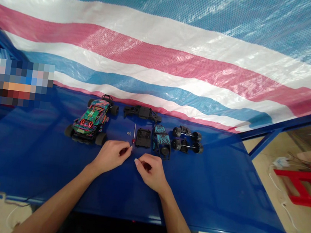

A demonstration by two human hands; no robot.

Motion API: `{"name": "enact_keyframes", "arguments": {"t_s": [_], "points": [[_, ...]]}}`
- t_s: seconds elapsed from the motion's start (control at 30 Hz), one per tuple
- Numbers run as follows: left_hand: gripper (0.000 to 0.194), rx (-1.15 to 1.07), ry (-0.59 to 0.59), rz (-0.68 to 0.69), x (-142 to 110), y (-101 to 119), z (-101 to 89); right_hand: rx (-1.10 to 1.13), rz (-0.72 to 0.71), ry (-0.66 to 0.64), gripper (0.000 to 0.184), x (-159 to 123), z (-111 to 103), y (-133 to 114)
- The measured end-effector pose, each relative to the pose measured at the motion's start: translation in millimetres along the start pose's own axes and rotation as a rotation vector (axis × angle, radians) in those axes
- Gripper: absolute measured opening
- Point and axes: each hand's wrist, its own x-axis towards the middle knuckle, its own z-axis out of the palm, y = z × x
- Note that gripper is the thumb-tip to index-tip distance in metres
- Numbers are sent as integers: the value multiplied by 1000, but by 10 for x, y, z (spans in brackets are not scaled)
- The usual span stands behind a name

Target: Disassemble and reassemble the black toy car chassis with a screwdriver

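In the centre of the frame, the left hand [113, 156] is curled, fingertips beside a screwdriver [133, 141]; whether they pinch it, I cannot tell. Right of it, the right hand [152, 171] is curled too, its hold unclear. A shallow black tray [143, 138] sits just above, contents too small to tell.

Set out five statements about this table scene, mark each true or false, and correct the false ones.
1. The multicoloured toy car stands left of the screwdriver. True.
2. The right hand grips the screwdriver. False: the right hand is apart from the screwdriver.
3. The blue-and-black body shell lies right of the square black part. True.
4. The table is red. False: the table is blue.
5. Two wheeled axles lie right of the body shell. True.
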Motion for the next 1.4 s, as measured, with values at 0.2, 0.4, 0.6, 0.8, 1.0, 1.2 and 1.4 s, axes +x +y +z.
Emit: {"name": "enact_keyframes", "arguments": {"t_s": [0.2, 0.4, 0.6, 0.8, 1.0, 1.2, 1.4], "points": [[37, -3, -2, -7, 4, 12, -8, -8, -2, 1, 40, 3, -2, -3], [38, 1, -21, -16, 13, 23, -24, -5, 4, -3, 38, 10, -8, -1], [37, 12, -39, -23, 12, 27, -38, 1, 5, 1, 38, 19, -14, -7], [37, 10, -34, -24, 14, 23, -33, -7, 2, 6, 38, 15, -4, -2], [37, 8, -33, -21, 12, 20, -32, -11, 3, 6, 37, 11, -4, 5], [38, 0, -37, -19, 10, 15, -32, -7, 4, 3, 38, 7, -6, 4], [39, -7, -33, -15, 14, 27, -39, 7, 6, 2, 37, 16, -10, -13]]}}
